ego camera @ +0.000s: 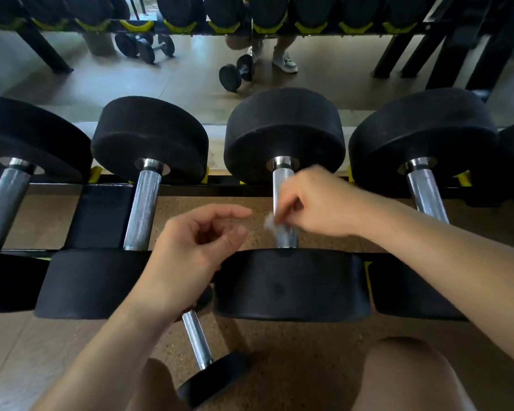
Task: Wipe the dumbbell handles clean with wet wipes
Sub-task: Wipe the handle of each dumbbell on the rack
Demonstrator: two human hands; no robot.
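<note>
Your right hand (318, 203): fingers pinch wet wipe (275, 225) against dumbbell handle (282, 185).
Your left hand (196, 235): fingers loosely curled, holding nothing.

Both bare forearms (445, 262) reach forward from below. The left grip (190, 241) hangs in the air, fingers loosely curled, holding nothing. The right grip (318, 203) sits further forward, knuckles up, its fingertips pinching a small white wet wipe (271, 223). Two bare knees (398, 372) show beneath the arms.
</note>
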